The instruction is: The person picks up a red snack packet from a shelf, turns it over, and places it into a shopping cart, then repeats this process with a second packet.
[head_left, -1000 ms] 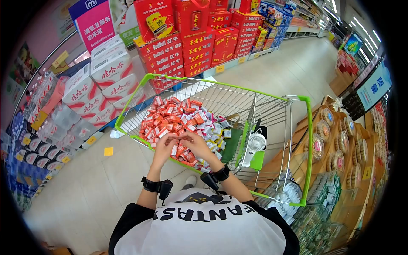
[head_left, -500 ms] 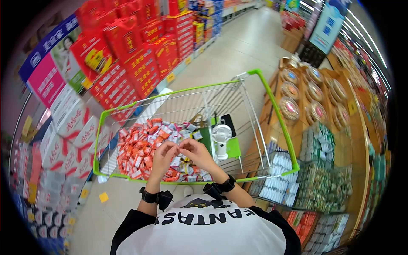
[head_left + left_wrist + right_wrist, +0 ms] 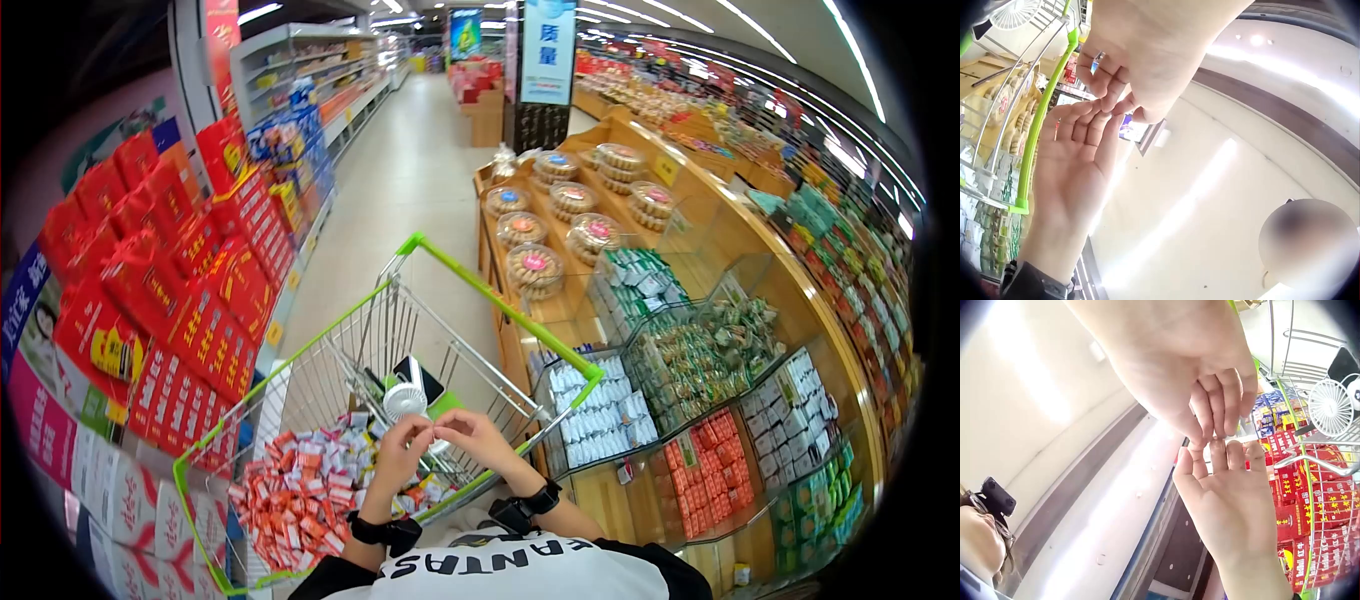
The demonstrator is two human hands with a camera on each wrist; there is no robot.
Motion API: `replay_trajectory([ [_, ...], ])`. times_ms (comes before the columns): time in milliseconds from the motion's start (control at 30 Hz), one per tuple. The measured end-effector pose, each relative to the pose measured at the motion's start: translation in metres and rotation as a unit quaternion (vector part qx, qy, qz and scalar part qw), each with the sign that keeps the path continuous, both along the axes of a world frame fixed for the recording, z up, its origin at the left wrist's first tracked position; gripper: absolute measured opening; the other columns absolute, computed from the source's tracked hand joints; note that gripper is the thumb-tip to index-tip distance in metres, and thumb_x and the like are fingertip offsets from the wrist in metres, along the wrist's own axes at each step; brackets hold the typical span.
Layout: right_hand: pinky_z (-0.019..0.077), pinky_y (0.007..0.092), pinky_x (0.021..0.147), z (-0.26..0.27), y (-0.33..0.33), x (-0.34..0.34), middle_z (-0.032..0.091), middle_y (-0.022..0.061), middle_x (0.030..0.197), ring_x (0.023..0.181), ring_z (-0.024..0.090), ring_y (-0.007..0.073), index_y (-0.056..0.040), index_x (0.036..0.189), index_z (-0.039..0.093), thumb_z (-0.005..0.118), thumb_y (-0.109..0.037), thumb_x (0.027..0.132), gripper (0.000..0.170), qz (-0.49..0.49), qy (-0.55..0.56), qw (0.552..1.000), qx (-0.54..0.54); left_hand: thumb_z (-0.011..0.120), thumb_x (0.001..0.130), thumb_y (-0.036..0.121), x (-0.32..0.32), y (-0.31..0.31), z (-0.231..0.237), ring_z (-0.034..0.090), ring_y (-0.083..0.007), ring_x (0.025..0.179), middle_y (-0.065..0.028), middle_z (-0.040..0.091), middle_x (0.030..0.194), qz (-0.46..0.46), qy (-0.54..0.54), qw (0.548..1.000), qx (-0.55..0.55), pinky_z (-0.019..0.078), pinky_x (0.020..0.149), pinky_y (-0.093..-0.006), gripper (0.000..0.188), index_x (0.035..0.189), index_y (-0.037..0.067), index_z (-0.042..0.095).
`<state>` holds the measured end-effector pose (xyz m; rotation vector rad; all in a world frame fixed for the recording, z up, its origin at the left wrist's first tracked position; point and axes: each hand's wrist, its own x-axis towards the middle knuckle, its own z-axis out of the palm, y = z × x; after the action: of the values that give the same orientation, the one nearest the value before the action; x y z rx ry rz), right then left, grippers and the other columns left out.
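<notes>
- Near, the left hand point(image 3: 400, 455) and the right hand point(image 3: 475, 440) meet at their fingertips over the cart point(image 3: 507, 308); both have fingers loosely bent, and no held thing shows.
- In the head view the fan point(image 3: 405, 400) lies at 11 o'clock from the fingertips, its long axis going from 11 to 5; the left hand is nearer.
- The packets point(image 3: 300, 490) lie heaped inside the cart at 8 o'clock, also nearer the left hand.
- The hands partly cover the fan's lower part; whether something tiny is between the fingertips, I cannot tell.
- Far, red boxes point(image 3: 235, 290) stand at 10 o'clock, round tubs point(image 3: 573, 200) at 1.
</notes>
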<state>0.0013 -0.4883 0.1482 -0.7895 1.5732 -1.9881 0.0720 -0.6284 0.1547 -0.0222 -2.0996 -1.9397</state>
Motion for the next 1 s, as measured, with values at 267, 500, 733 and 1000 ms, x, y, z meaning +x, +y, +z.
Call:
replay_trajectory([
  [267,0.0439,0.023,0.068,-0.002,0.008,0.009,0.06,0.0043,0.08,0.076,0.056,0.0099,0.0005,0.085,0.058,0.06,-0.013,0.078,0.015,-0.077,0.091,0.991,0.056,0.048,0.08,0.008,0.003,0.009,-0.005,0.044,-0.0062,0.058,-0.0016,0.05,0.067,-0.037,-0.001,0.998,0.047,0.0337,0.052,-0.0181,0.005,0.083,0.003,0.049],
  [500,0.0435,0.0272,0.064,0.06,0.025,0.002,0.055,0.0072,0.076,0.071,0.056,0.0178,-0.003,0.085,0.057,0.061,-0.009,0.074,0.014,-0.126,0.327,0.932,0.098,0.046,0.081,0.005,0.009,0.012,0.006,0.047,-0.0073,0.064,-0.0005,0.047,0.069,-0.068,0.034,0.996,0.036,0.0367,0.056,-0.0198,0.021,0.102,0.004,0.046],
  [733,0.0415,0.0341,0.073,0.158,0.07,0.015,0.058,0.006,0.081,0.074,0.054,0.0226,-0.0064,0.086,0.055,0.064,-0.004,0.065,0.023,-0.349,0.555,0.755,0.018,0.046,0.081,0.006,0.026,0.008,0.0,0.047,-0.0066,0.063,-0.0024,0.051,0.071,-0.057,-0.017,0.998,0.019,0.0361,0.056,-0.0195,0.021,0.102,0.004,0.049],
  [1000,0.0398,0.0426,0.072,0.207,0.103,0.068,0.057,0.0023,0.082,0.062,0.055,0.0135,-0.0228,0.102,0.045,0.059,0.0,0.067,0.044,-0.458,0.726,0.5,-0.116,0.045,0.081,0.006,0.039,-0.003,0.015,0.043,-0.0058,0.061,-0.0009,0.049,0.068,-0.008,-0.013,0.998,0.054,0.0332,0.054,-0.0181,0.017,0.097,0.003,0.051],
])
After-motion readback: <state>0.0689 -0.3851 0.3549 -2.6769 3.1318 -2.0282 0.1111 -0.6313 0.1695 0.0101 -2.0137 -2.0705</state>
